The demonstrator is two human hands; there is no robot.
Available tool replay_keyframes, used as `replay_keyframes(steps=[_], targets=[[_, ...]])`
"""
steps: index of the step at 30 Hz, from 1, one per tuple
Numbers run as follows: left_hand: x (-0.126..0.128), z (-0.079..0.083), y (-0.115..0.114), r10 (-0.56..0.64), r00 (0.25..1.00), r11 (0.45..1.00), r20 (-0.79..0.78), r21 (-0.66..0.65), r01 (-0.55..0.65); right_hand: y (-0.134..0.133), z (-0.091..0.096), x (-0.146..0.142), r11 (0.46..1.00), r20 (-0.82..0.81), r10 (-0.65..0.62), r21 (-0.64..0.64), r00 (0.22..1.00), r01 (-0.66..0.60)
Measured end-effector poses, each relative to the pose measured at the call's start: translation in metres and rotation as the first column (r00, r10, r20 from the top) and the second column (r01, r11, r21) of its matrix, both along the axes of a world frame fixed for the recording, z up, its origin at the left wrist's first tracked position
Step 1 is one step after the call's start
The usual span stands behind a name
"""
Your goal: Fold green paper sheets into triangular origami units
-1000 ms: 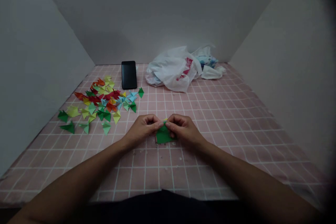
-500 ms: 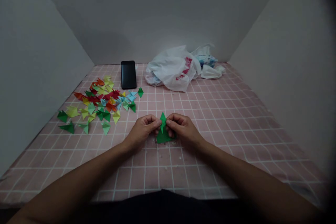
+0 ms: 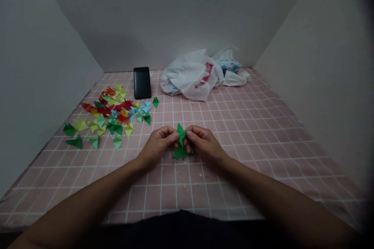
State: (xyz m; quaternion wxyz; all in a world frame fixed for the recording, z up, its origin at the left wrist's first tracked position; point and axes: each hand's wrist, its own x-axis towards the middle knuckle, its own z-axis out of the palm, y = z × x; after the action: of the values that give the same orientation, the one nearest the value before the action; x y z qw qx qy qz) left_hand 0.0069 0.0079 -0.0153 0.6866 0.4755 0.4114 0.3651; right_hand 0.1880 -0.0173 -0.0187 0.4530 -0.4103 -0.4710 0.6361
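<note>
Green origami triangle (image 3: 181,135) now tilted slightly left; long axis near upright, tip pointing away; held pinched by left hand (image 3: 159,146), right hand (image 3: 204,144).

A pink sheet with a white grid (image 3: 233,132) stretches back to a plain grey back wall (image 3: 175,15), with a pale grey side wall (image 3: 37,85) rising along its left edge and another (image 3: 327,85) along its right. At the sheet's far edge, a black smartphone (image 3: 142,82) lies left of a crumpled white plastic bag (image 3: 189,79). The light is dim and soft, leaving a faint shadow on the wall behind the sheet.
</note>
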Motion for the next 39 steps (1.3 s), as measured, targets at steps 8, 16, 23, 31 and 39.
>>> replay_keyframes(steps=[8,16,23,31,39], targets=[[0.0008,-0.0001,-0.0013,0.002,1.0,0.999,0.017,-0.038,-0.001,0.0007,-0.0006,-0.0023,0.992,-0.163,-0.009,-0.127,0.987,-0.012],[0.0012,-0.0006,-0.0011,-0.002,0.999,1.0,0.045,-0.029,0.003,0.001,-0.0002,-0.0022,0.988,-0.207,0.006,-0.149,0.978,-0.038],[0.001,-0.0011,-0.001,-0.021,0.997,1.0,0.076,0.003,0.021,0.0018,0.0031,-0.0015,0.977,-0.254,0.058,-0.182,0.966,-0.107],[-0.002,-0.0011,0.0002,0.02,1.0,0.99,-0.004,0.139,-0.019,0.0001,-0.001,-0.0011,0.998,-0.162,0.023,-0.057,0.987,-0.033],[-0.0035,0.0036,-0.0028,-0.024,0.999,0.969,-0.024,0.245,0.029,-0.0009,-0.0034,-0.0023,0.998,-0.157,0.022,-0.046,0.987,-0.03]])
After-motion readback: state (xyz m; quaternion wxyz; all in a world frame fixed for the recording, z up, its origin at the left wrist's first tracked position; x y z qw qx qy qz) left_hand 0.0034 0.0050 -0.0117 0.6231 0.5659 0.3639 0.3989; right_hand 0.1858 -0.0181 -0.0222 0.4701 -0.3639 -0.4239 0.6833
